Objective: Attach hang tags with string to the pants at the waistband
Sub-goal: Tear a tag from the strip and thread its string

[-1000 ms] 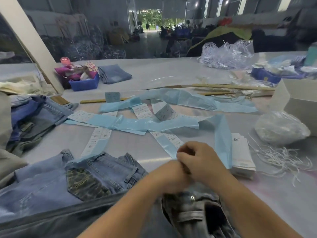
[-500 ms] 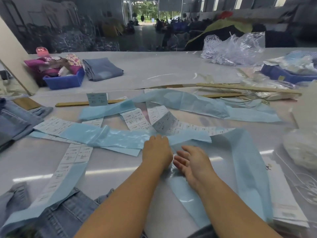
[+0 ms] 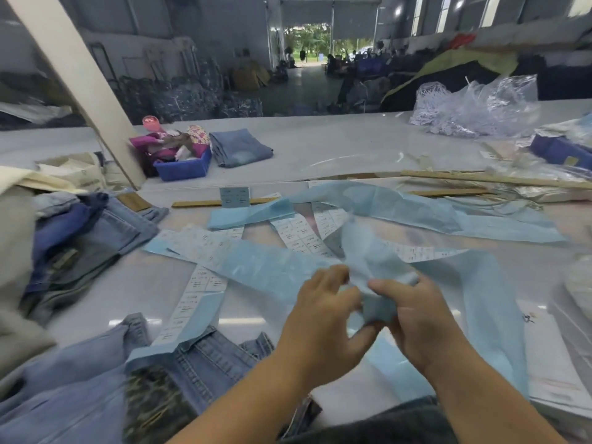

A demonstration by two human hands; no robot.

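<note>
Long light-blue backing strips (image 3: 378,261) carrying white printed labels (image 3: 301,238) sprawl over the grey table. My left hand (image 3: 320,315) and my right hand (image 3: 416,318) meet at the table's middle, and both pinch a lifted, blurred fold of the blue strip between them. Blue jeans (image 3: 205,357) lie at the near left with a strip end draped over the waistband. A stack of white hang tags (image 3: 554,373) sits at the near right, partly under the strip. No string is visible in either hand.
A pile of jeans (image 3: 80,238) lies at the left. At the back stand a blue bin (image 3: 182,166), a folded pair of jeans (image 3: 240,147) and a clear plastic bag (image 3: 474,107). Wooden sticks (image 3: 480,177) lie at the right. A slanted beam (image 3: 73,81) rises at the left.
My hands left the dark jeans near me, reached forward onto the blue strip, and now lift a fold of it between them. The view has swung back to the left.
</note>
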